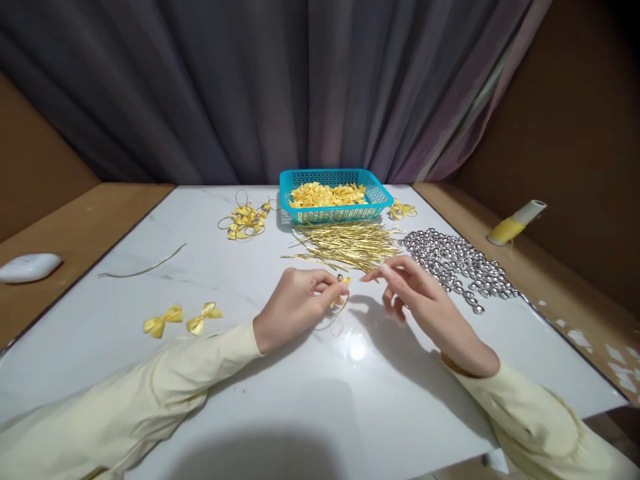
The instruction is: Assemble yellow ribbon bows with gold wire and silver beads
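Observation:
My left hand [305,303] pinches a small yellow ribbon bow [346,283] near the middle of the table. A silver bead [340,277] and a thin gold wire loop [343,305] show at the bow; most of it is hidden by my fingers. Just to the right, my right hand [413,287] hovers with fingers apart and nothing visible in them. Beyond both hands lies a pile of gold wire ties [347,243]. Silver beads [450,257] are spread out past my right hand. Two loose yellow bows [163,321] rest left of my left hand.
A blue basket [336,215] of yellow bows stands at the back. Bows with beads and wire loops [246,220] lie left of it, a smaller bunch [401,210] right. One wire [150,269] lies at left. A white object [30,267] and a yellow-white tube [516,223] flank the table.

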Motion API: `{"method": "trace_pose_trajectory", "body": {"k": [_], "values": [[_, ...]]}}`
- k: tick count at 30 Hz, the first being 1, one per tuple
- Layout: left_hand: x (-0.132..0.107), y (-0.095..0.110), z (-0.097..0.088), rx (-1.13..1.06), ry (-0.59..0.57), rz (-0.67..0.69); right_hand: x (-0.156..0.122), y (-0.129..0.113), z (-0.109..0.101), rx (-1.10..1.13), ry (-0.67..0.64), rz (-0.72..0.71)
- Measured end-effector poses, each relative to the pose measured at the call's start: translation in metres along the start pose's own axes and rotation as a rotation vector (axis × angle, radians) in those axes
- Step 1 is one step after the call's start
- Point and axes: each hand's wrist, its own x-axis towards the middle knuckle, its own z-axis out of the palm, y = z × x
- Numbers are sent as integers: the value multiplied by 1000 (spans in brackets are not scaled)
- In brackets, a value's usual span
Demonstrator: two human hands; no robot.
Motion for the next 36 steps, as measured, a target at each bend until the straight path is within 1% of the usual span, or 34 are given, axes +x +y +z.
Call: {"method": "trace_pose_trajectory", "body": {"k": [1,2,3,5,8,11,15,19,22,27,29,32,36], "values": [[-2,1,0,23,-46,6,0,0,0,-155,69,-100],[-4,3,0,45,-84,18,-1,1,0,-302,86,-180],[-6,4,0,71,-109,38,-2,2,2,-428,52,-242],[-10,5,2,144,-137,98,-4,6,8,-616,-69,-318],[-16,5,5,269,-171,219,-6,10,15,-859,-181,-370],[-18,1,9,345,-190,313,-8,11,17,-1035,-201,-405],[-19,-3,11,379,-196,329,-11,7,19,-1164,-208,-443],[-19,-4,11,402,-196,335,-12,4,22,-1225,-215,-464],[-19,-4,11,438,-215,335,-11,1,21,-1203,-262,-465],[-20,-3,12,455,-251,339,-8,-1,10,-969,-414,-426],[-21,-3,12,439,-269,336,-6,-1,7,-897,-456,-413],[-20,-3,12,424,-272,349,-5,-1,6,-828,-480,-402],[-20,0,11,407,-255,407,-3,1,4,-726,-479,-411]]}}
